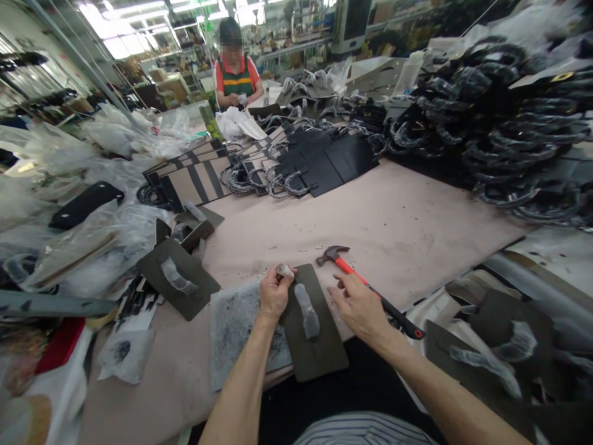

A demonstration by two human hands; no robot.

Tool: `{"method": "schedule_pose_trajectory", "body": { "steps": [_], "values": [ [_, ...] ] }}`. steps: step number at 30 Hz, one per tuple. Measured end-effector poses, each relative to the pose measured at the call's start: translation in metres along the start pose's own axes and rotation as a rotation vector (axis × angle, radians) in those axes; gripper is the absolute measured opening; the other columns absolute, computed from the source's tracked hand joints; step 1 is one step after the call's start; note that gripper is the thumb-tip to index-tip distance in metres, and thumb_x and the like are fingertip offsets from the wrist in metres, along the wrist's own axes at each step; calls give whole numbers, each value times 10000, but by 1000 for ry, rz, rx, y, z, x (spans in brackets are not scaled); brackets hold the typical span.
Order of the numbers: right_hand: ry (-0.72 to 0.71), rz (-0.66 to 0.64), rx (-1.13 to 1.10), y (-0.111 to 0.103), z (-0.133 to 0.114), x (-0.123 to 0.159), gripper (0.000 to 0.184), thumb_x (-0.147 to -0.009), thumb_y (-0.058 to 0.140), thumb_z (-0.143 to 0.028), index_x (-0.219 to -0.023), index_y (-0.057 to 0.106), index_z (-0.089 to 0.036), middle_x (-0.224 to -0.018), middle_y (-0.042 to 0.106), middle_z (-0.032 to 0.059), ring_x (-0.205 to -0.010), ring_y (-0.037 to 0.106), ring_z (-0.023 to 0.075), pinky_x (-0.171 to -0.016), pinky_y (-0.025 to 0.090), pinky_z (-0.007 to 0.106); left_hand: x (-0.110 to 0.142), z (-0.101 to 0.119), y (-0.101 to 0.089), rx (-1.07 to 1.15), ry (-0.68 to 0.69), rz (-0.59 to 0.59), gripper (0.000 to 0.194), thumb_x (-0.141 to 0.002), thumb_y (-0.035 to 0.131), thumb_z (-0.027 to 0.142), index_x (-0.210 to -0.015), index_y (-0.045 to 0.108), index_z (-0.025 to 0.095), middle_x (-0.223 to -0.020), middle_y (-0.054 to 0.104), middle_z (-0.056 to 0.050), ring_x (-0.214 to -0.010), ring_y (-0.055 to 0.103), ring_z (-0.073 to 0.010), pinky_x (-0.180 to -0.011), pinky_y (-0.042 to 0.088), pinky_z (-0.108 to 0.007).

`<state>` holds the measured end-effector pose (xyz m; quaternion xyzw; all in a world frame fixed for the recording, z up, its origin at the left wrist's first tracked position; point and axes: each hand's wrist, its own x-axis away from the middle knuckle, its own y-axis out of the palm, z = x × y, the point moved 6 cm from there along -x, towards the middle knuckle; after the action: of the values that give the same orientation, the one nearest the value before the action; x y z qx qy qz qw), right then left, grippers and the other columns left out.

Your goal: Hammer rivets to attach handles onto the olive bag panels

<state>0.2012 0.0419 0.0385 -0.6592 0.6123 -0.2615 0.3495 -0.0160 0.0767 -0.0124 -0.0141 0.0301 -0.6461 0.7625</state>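
Note:
My left hand [274, 295] is closed around a short whitish cylinder with a round metal-looking end [284, 270], held over the top edge of a dark olive panel [327, 321]. A plastic-wrapped handle [307, 312] is fixed on that panel. The panel overlaps a scuffed grey slab [234, 327] on the table. To the right, my right hand [359, 306] has its fingers apart and bent, close to the panel's right edge. Beneath and beside it lies a claw hammer [345, 264] with a red and black handle; whether the hand touches it I cannot tell.
Similar olive panels with wrapped handles lie at left [157, 262] and lower right [491, 321]. Dark panels [343, 154] and a tall heap of wrapped black handles [500, 123] stand farther back. Plastic bags [115, 167] crowd the left. A co-worker [237, 77] is across the table [393, 216].

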Motion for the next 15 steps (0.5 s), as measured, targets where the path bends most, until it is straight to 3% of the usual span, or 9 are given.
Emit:
{"method": "schedule_pose_trajectory", "body": {
  "steps": [3, 6, 9, 12, 15],
  "values": [
    [30, 32, 289, -13, 37, -6, 351, -939, 479, -361, -1166, 595, -121, -1075, 621, 160, -1019, 570, 268, -894, 425, 363, 0, 1, 1, -43, 23, 12, 188, -825, 665, 302, -976, 671, 190, -917, 751, -42, -867, 680, -176, -807, 508, -266],
    [82, -49, 481, -15, 65, -8, 311, -924, 513, -347, -1120, 611, -127, -1040, 607, 156, -993, 557, 277, -852, 416, 361, 1, 3, 2, -82, 28, 28, 182, -826, 658, 290, -978, 664, 190, -912, 750, -40, -853, 683, -174, -793, 513, -263],
    [113, -150, 530, -13, 78, -9, 244, -924, 492, -309, -1054, 615, -142, -990, 603, 141, -937, 564, 264, -789, 407, 346, 2, 8, 5, -153, 39, 52, 152, -814, 654, 260, -951, 662, 194, -895, 749, -35, -829, 690, -177, -767, 520, -260],
    [201, -239, 386, -10, 82, -12, 165, -886, 497, -254, -974, 585, -147, -902, 602, 104, -835, 572, 223, -714, 397, 317, 3, 16, 9, -280, 94, 53, 119, -801, 638, 207, -915, 668, 202, -875, 744, -25, -818, 689, -177, -762, 515, -258],
    [438, -426, -147, 1, 81, -8, 80, -820, 529, -251, -852, 523, -178, -728, 548, 14, -647, 531, 149, -583, 386, 264, 2, 23, 14, -353, 169, -29, 144, -808, 602, 166, -929, 669, 208, -883, 738, -24, -834, 685, -179, -779, 512, -263]
  ]
}}
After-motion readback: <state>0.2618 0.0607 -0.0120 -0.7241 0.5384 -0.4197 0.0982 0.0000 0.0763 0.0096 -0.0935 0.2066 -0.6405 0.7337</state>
